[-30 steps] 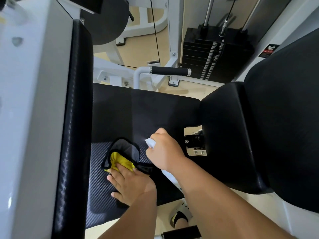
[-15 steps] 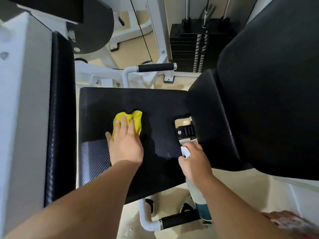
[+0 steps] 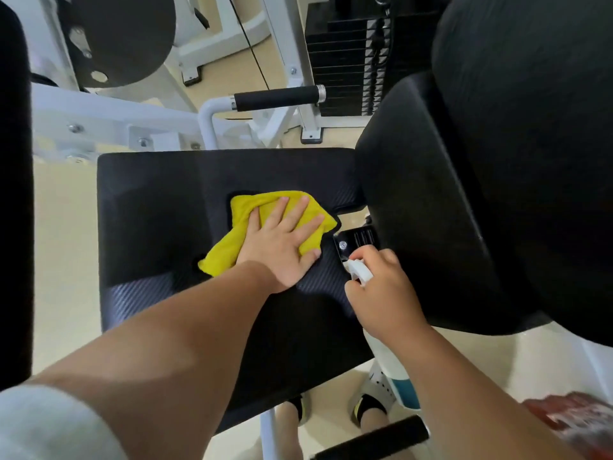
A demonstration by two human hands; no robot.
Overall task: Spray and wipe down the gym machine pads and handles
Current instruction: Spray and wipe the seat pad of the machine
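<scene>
1. Since a moment ago the left hand (image 3: 282, 247) has carried the yellow cloth (image 3: 265, 224) across the seat pad (image 3: 159, 207) toward its right edge.
2. It lies flat, fingers spread, pressing the cloth down on the pad.
3. Right hand (image 3: 384, 293) is closed around the white spray bottle (image 3: 388, 356), beside the pad's right edge.
4. Behind stands the black back pad (image 3: 497, 161).
5. Farther away are a padded handle (image 3: 277, 97), a weight stack (image 3: 345, 61), white frame and beige floor (image 3: 63, 227).
</scene>
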